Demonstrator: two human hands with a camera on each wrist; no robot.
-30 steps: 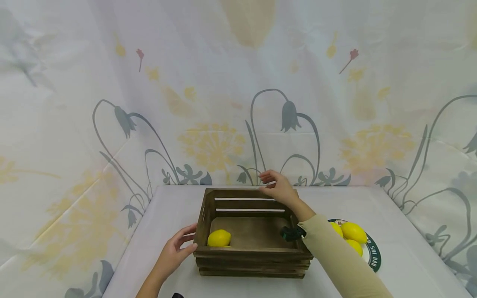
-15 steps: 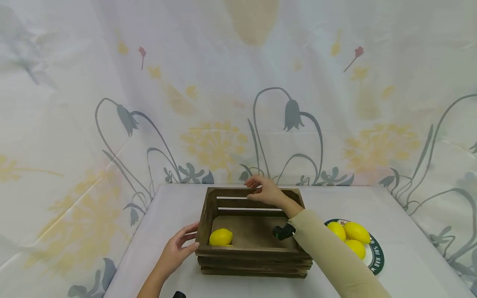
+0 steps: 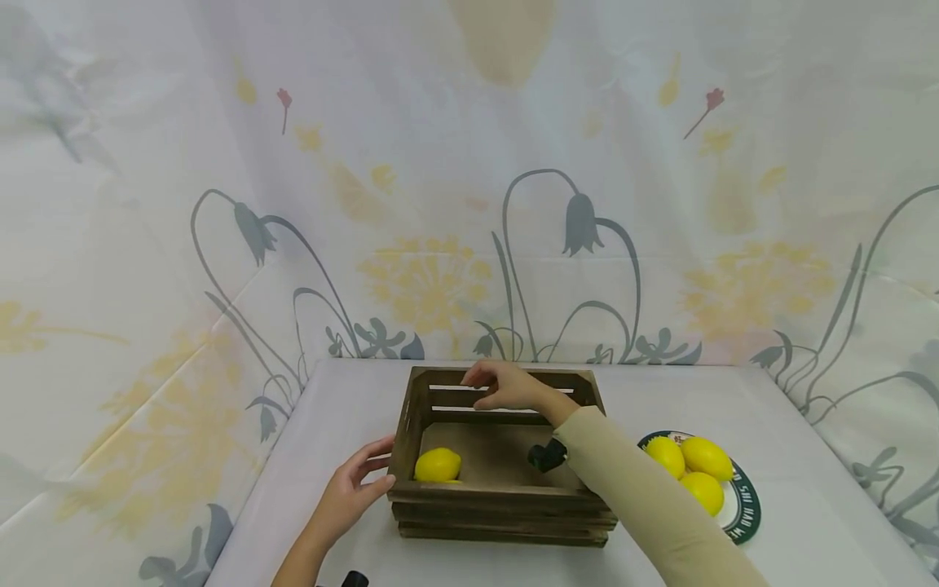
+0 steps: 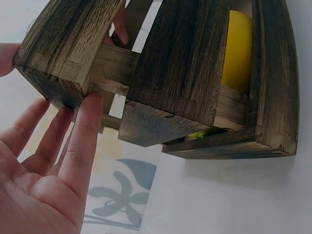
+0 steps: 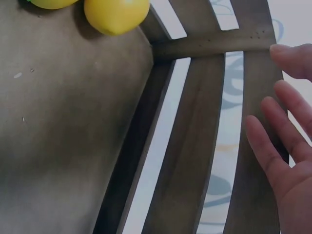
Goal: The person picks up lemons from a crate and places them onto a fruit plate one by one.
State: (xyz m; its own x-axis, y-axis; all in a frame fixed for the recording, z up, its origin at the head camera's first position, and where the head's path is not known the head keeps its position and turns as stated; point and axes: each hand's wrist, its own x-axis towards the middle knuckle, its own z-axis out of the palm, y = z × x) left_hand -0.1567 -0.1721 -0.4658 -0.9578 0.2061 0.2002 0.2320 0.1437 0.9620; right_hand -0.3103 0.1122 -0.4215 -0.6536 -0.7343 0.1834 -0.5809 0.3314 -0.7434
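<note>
A brown wooden crate (image 3: 506, 497) with slatted sides stands upright at the table's middle. My left hand (image 3: 352, 493) touches its left side, thumb at the front corner; the left wrist view shows outstretched fingers (image 4: 80, 146) against the top slat. My right hand (image 3: 506, 387) hovers over the crate toward its back wall, fingers loosely bent, holding nothing. A yellow lemon (image 3: 438, 465) lies in the crate's front left corner; in the right wrist view a second lemon (image 5: 53, 2) shows beside this lemon (image 5: 116, 14), partly cut off by the frame.
To the crate's right, a white plate (image 3: 747, 514) with a green lettered rim bears several lemons (image 3: 707, 459), partly behind the right sleeve (image 3: 638, 489). A white cloth covers the table (image 3: 814, 456). Behind it hangs a flower-printed curtain (image 3: 440, 163).
My right hand has moved left and slightly lower over the crate, from near its back right corner toward the middle. The left hand stays at the crate's side. The whole view shifts slightly.
</note>
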